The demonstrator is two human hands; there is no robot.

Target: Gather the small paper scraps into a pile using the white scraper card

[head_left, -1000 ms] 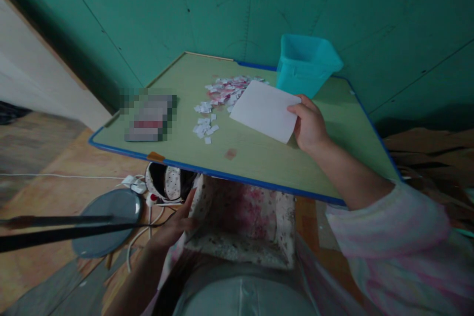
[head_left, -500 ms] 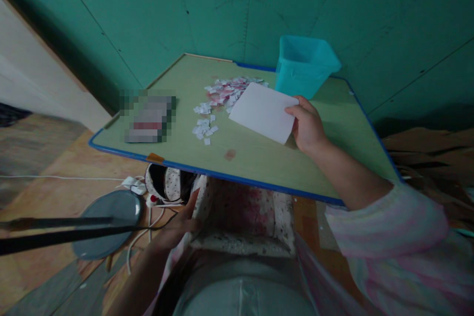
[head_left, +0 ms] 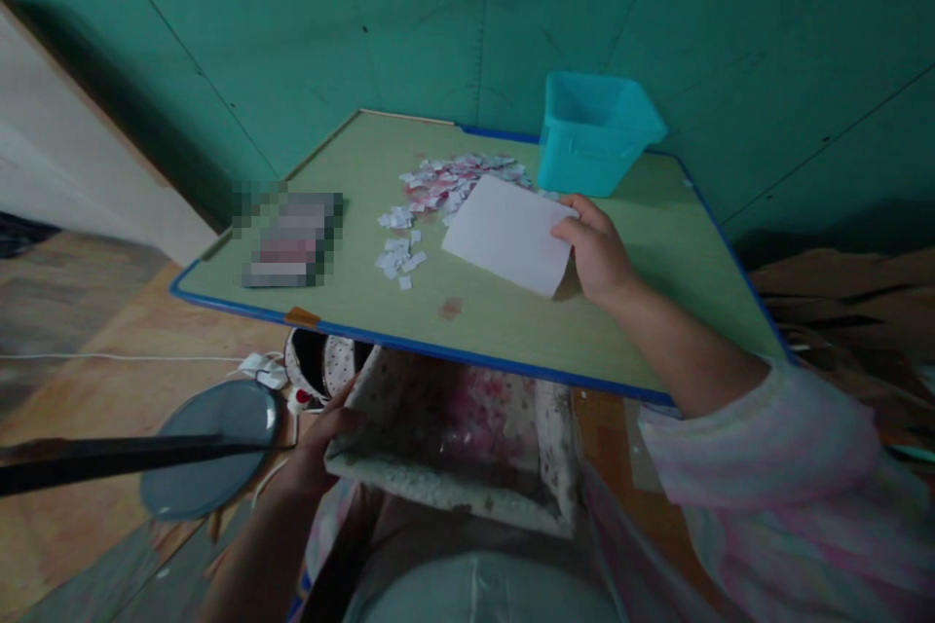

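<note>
My right hand (head_left: 599, 258) pinches the right edge of a white sheet of paper (head_left: 504, 236), which is held at a slant just above the table. Behind the sheet's left part lies a pile of small white squares (head_left: 434, 183), many stained pink, and a smaller group of squares (head_left: 398, 253) lies nearer the front. Below the table edge, my left hand (head_left: 325, 443) grips the left side of a speckled, fabric-covered box (head_left: 453, 492) at my lap. Pink stains mark the inside of this box. Part of my left hand's fingers is hidden by its rim.
A turquoise plastic bin (head_left: 599, 151) stands at the table's back right, near the green wall (head_left: 438, 19). A blurred-out flat object (head_left: 292, 238) lies on the table's left. Blue edging (head_left: 438, 350) borders the table (head_left: 351, 297). A grey round stool (head_left: 211, 482) and cables are at lower left.
My left hand has taken hold of the box's side, and the box has shifted left and turned slightly. The sheet in my right hand has come a little lower and to the left.
</note>
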